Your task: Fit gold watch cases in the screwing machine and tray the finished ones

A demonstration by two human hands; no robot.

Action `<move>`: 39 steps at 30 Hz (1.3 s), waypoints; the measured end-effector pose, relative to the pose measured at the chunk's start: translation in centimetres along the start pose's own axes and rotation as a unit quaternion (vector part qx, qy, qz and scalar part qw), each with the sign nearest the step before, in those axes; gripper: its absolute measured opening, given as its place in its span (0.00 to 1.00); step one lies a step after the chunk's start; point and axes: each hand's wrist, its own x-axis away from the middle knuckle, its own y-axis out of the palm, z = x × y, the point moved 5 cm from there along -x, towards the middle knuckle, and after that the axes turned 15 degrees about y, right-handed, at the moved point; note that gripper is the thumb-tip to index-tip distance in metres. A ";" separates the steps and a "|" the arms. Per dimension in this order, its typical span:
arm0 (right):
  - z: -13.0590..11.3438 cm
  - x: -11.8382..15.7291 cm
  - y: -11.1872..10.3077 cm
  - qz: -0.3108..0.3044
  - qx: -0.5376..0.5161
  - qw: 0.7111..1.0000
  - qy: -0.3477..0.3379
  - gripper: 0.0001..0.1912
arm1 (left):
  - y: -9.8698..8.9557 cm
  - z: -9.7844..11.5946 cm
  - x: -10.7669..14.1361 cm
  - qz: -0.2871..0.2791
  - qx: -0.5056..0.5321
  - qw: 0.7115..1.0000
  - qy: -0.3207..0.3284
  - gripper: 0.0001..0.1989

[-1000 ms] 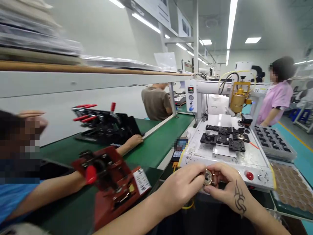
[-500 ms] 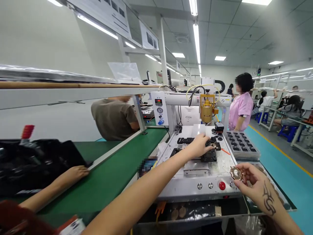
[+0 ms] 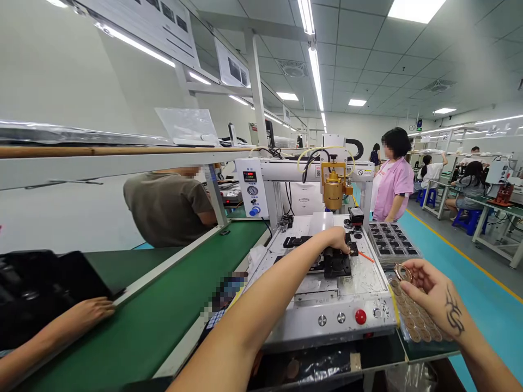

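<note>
My left hand [image 3: 335,239] reaches onto the white machine bed, its fingers pressed together at a black fixture [image 3: 338,264]. What lies between those fingertips is too small to make out. On the right, my right hand [image 3: 427,280] pinches a round, gold-rimmed watch case [image 3: 402,273] between thumb and fingers, in front of the machine's right side. The white machine [image 3: 302,321] has a red button [image 3: 360,316] on its front. A gold-coloured dispensing head [image 3: 333,190] hangs above the bed.
A tray of black parts [image 3: 394,239] stands right of the machine, with a tray of round brown discs [image 3: 417,316] nearer. A green belt [image 3: 196,283] runs along the left, where another person's hand [image 3: 96,309] rests. A person in pink [image 3: 394,185] stands behind.
The view has shifted, with the machine now further left in it. My left hand's fingers point more downward at the fixture. The watch case in my right hand has turned more edge-on.
</note>
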 end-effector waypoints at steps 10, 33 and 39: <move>0.6 -9.1 7.0 -0.052 0.081 0.993 -0.066 0.19 | -1.9 1.8 4.6 0.201 0.099 0.973 0.057 0.15; -0.7 -18.5 14.4 -0.235 0.311 0.911 -0.133 0.13 | 1.5 3.9 27.9 0.395 0.171 0.894 0.128 0.13; -0.6 -17.9 14.9 -0.142 0.285 0.935 -0.153 0.12 | 4.8 4.3 30.4 0.426 0.139 0.888 0.107 0.17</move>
